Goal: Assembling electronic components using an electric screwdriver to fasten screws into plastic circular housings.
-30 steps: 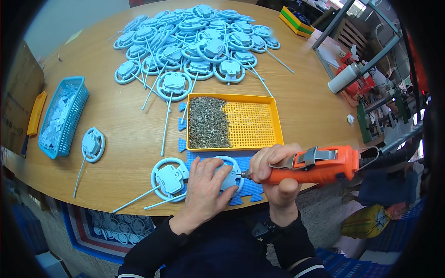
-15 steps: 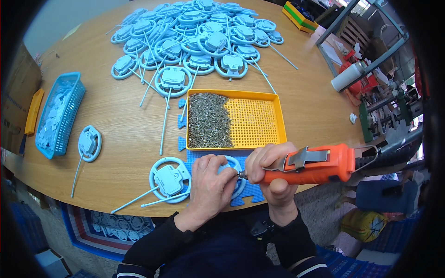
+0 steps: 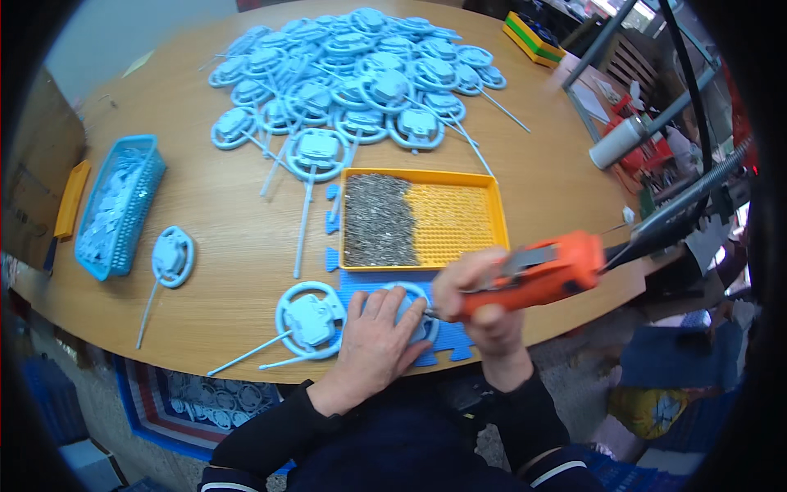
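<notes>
My left hand [image 3: 373, 340] lies with fingers stretched over a light blue plastic wheel-shaped part [image 3: 410, 289], hiding much of it. This part rests on a blue foam mat [image 3: 451, 338]. My right hand [image 3: 485, 291] is wrapped round an orange electric screwdriver [image 3: 566, 266], tilted with its tip pointing left, close to my left fingertips. Motion blurs the tip, so I cannot tell whether it touches the part. Another such wheel part [image 3: 311, 320] with a thin stem lies just left of my left hand. Beyond the hands stands a yellow tray [image 3: 459, 221] holding small metal screws [image 3: 377, 221].
A large heap of similar wheel parts [image 3: 344, 74] covers the table's far side. At left are a light blue basket [image 3: 139, 213] of small pale pieces and a single wheel part [image 3: 172, 257]. A metal frame [image 3: 586, 115] and white cylinder [image 3: 616, 143] stand at right.
My left fingers have straightened from a pinch near the screwdriver tip and now lie over the part. The screwdriver's rear end has swung left and slightly up. The whole view has shifted a little.
</notes>
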Demonstrator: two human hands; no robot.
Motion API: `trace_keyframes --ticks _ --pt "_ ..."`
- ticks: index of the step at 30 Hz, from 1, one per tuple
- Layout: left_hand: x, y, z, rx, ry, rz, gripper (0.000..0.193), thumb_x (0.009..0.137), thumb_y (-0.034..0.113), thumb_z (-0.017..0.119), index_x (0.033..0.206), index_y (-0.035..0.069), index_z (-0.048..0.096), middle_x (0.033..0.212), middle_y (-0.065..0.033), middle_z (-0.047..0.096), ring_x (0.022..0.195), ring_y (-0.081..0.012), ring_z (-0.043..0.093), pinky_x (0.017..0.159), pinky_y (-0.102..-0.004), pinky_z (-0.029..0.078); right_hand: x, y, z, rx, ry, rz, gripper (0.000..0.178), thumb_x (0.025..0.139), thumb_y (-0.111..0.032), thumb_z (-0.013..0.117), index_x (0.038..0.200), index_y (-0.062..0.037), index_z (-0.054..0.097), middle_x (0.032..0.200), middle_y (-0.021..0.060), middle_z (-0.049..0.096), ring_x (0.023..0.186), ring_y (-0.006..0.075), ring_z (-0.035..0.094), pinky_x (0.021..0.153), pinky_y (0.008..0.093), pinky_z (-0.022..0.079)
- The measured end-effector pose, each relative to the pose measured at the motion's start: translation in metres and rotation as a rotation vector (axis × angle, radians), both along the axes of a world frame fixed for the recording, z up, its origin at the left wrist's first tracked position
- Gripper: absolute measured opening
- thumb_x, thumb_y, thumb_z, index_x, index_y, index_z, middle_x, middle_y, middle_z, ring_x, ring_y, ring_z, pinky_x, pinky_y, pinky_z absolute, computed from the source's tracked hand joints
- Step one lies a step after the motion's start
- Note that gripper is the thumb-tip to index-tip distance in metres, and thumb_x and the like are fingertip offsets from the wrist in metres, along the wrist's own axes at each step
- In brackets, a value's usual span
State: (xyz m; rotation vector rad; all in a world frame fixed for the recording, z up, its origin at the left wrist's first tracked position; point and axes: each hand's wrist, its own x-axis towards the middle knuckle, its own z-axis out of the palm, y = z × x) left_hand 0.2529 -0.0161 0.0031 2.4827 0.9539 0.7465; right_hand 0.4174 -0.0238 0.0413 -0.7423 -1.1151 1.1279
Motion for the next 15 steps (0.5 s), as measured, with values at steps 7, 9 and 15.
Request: trace_keyframes --ticks 7,9,15 --pt "-0.105 -0.007 0.009 -0.083 0.261 0.238 0.055 0.064 0.042 0.078 0.108 0.014 0.062 0.114 -0.0144 0.049 0.122 -0.0433 0.037 0.1 -0.0671 0.014 0.018 -0.007 0.028 0.227 -0.074 -0.176 0.055 0.081 -0.059 0.061 0.092 -0.0082 0.044 0.063 -0.0003 0.047 0.051 0.011 0.047 0.05 0.0253 0.04" --pt "-0.15 -0.023 0.026 -0.135 0.411 0.273 0.055 0.063 0.044 0.078 0.107 0.013 0.063 0.115 -0.0137 0.049 0.122 -0.0399 0.038 0.099 -0.0657 0.017 0.016 -0.002 0.025 0.203 -0.051 -0.162 0.055 0.081 -0.059 0.062 0.093 -0.0083 0.044 0.064 -0.0002 0.047 0.051 0.0113 0.046 0.051 0.0258 0.04" --pt "-0.271 -0.042 0.06 -0.405 0.669 0.452 0.059 0.057 0.051 0.079 0.099 0.011 0.066 0.113 -0.0145 0.054 0.109 -0.0323 0.05 0.091 -0.0486 0.037 0.02 0.002 0.021 0.218 -0.053 -0.145 0.054 0.08 -0.056 0.065 0.093 -0.0076 0.044 0.064 0.0015 0.049 0.051 0.0127 0.048 0.048 0.0251 0.041"
